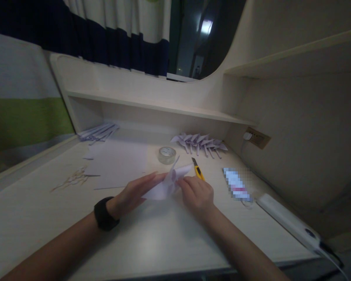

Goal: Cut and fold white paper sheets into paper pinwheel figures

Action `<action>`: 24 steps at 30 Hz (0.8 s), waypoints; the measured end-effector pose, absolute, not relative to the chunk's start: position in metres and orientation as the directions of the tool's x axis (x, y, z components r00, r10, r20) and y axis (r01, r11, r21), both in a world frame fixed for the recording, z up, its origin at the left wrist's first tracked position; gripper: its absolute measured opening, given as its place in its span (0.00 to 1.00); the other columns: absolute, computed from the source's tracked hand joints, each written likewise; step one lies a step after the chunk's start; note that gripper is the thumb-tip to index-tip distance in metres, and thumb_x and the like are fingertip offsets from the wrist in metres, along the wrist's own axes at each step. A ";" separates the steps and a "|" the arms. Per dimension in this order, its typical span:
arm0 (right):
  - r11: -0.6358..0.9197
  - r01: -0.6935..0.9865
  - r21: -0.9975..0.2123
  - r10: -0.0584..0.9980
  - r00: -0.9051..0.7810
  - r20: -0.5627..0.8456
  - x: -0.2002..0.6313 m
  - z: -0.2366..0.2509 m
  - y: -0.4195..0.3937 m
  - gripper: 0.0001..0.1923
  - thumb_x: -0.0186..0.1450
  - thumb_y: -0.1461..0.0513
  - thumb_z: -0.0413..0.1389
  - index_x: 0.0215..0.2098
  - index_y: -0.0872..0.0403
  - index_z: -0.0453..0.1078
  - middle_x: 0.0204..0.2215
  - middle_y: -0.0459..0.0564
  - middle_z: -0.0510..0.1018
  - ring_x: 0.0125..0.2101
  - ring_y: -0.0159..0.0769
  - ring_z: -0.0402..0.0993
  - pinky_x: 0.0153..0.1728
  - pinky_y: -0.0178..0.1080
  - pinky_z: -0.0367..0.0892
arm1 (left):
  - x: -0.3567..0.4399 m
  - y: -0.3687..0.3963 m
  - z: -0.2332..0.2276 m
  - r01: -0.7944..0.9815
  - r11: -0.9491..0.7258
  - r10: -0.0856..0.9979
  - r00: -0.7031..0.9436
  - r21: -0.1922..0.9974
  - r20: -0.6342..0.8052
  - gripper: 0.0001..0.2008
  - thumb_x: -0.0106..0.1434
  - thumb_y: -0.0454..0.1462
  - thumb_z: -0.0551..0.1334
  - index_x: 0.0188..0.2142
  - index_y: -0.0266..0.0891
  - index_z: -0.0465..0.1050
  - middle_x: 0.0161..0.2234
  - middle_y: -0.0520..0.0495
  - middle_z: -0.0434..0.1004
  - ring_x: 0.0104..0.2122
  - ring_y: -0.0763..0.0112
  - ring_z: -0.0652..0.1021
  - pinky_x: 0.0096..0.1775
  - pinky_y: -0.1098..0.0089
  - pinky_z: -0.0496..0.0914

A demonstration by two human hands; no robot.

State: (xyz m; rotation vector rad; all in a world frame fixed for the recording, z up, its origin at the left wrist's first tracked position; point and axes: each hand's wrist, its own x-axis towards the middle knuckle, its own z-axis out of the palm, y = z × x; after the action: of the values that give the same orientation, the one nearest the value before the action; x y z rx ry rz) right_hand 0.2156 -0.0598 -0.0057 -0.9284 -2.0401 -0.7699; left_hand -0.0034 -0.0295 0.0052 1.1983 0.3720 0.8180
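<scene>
Above the desk, both hands hold a white paper pinwheel (160, 191) whose blades are bent up and partly curled. My left hand (137, 191), with a black band on its wrist, grips the paper from the left side. Its fingers lie along the back of the sheet. My right hand (197, 193) is closed, thumb and fingers pinching the paper near its middle; whether something small is also in that pinch is hidden. Just beyond the right hand lies a yellow utility knife (198, 171) with its blade out. A roll of clear tape (167, 155) sits behind the paper.
Several paper pinwheels on sticks (200, 143) lie in a row at the back right. Paper sheets (117, 160), rolled paper sticks (99, 132) and thin scraps (74, 177) are on the left. At right are a phone (236, 184) and a white power strip (289, 222).
</scene>
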 end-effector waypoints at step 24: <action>0.560 0.827 0.049 0.358 -0.295 0.886 0.211 -0.011 -0.053 0.04 0.63 0.65 0.53 0.33 0.55 0.71 0.31 0.52 0.78 0.30 0.34 0.74 0.30 0.35 0.67 | 0.004 -0.038 0.012 -0.328 0.077 0.625 0.752 0.941 0.211 0.18 0.65 0.42 0.52 0.49 0.37 0.71 0.56 0.44 0.67 0.59 0.60 0.60 0.61 0.56 0.46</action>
State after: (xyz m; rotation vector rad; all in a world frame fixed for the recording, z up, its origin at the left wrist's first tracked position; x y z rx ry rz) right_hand 0.2114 -0.0527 -0.0106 -0.9632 -1.8831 -0.6474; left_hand 0.0041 -0.0380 0.0117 1.3121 0.2753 0.7276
